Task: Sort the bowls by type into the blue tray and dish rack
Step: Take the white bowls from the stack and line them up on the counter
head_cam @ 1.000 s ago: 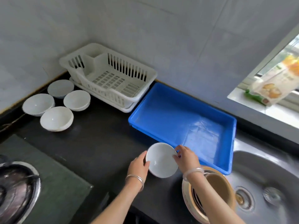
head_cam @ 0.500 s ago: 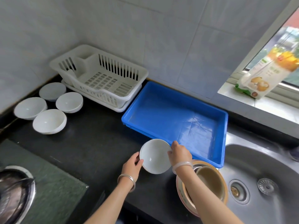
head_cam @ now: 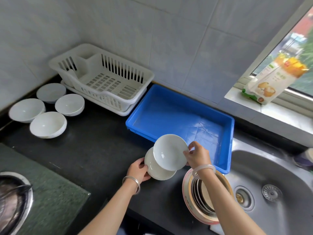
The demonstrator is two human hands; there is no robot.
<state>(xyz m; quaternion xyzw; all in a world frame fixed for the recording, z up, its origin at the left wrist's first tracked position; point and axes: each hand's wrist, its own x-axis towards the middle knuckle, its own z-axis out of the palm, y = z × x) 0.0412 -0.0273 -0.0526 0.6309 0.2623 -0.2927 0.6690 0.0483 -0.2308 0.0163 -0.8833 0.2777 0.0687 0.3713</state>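
Observation:
My right hand (head_cam: 197, 155) grips the rim of a small white bowl (head_cam: 169, 152) and holds it tilted just above a second white bowl (head_cam: 157, 171), which my left hand (head_cam: 138, 170) steadies by its left edge on the black counter. Both bowls sit at the near edge of the blue tray (head_cam: 225, 150), which has nothing in it. The white dish rack (head_cam: 108, 82) stands behind and left of the tray, with nothing inside. Several larger white bowls (head_cam: 48, 124) rest on the counter at the far left.
A steel sink (head_cam: 271, 184) lies to the right, with a tan-rimmed pot (head_cam: 203, 197) at its near-left edge under my right forearm. A stove burner (head_cam: 11, 200) and grey mat occupy the near left. A food packet (head_cam: 274, 80) stands on the windowsill.
What looked like one bowl held between both hands is now two: my right hand has lifted and tilted the top bowl off the lower one, which stays under my left hand.

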